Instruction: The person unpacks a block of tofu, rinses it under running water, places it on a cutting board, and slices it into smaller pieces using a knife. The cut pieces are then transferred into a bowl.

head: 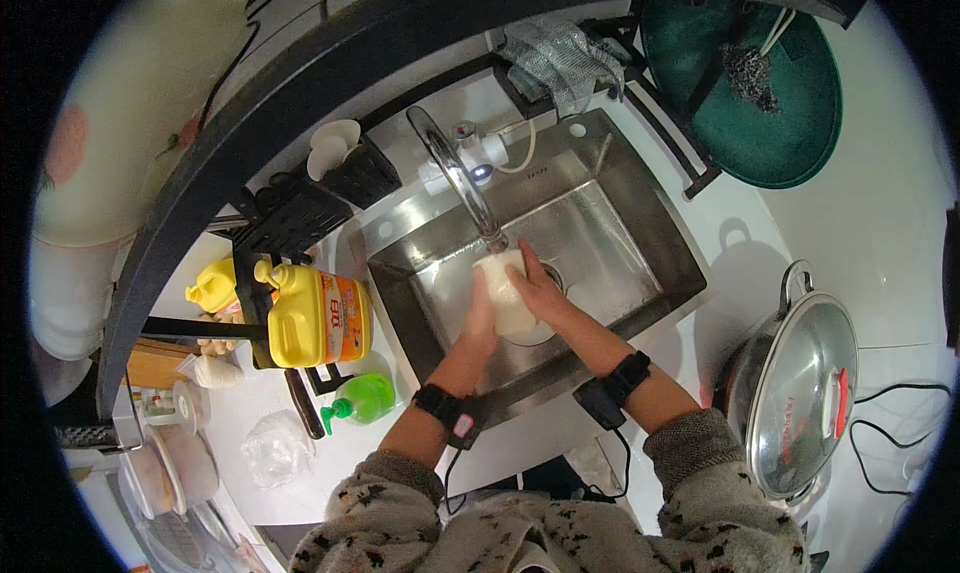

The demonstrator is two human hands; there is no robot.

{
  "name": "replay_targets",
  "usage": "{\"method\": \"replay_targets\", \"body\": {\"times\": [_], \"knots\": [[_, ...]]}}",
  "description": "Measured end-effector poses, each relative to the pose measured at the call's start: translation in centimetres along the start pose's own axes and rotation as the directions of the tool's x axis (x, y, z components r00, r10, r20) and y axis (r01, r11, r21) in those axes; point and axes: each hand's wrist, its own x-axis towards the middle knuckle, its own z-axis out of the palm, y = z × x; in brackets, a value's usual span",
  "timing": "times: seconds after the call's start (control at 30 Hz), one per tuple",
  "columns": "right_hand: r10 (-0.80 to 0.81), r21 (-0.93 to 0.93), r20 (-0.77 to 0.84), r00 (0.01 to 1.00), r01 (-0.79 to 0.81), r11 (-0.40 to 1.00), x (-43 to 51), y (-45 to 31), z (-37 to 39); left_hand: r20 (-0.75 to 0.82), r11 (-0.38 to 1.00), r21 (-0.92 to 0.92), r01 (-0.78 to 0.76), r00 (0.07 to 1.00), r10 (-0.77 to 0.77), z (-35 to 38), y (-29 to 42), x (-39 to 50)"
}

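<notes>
Between my two hands is a thick, cream-white, rounded piece (508, 294), held under the spout of a chrome faucet (454, 169). It may be a peeled radish, but the picture does not settle this. My left hand (480, 312) grips its left side. On the right side, my right hand (541, 291) presses with the fingers pointing up toward the spout. Both hands are over a stainless steel sink (626, 246); the drain (553, 274) is partly hidden behind them. Whether water is running cannot be told for certain.
Left of the sink stand a yellow detergent jug (300, 318), a green pump bottle (366, 400) and a crumpled plastic bag (277, 447). A lidded pan (802, 400) is at right. A green round lid or basin (780, 122) leans behind. A black shelf beam (300, 100) arches overhead.
</notes>
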Motion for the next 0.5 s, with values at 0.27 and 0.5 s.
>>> {"method": "replay_targets", "body": {"times": [0.27,0.5], "knots": [[-0.271,-0.394,-0.113,0.956,0.207,0.895,-0.3,-0.7,0.8,-0.068,0.988,0.136,-0.068,0.995,0.078,0.4,1.3,0.8],[-0.019,0.178,-0.064,0.998,0.03,0.984,3.9,-0.4,2.2,0.089,0.97,-0.243,-0.009,0.996,0.032,-1.9,1.7,2.1]]}}
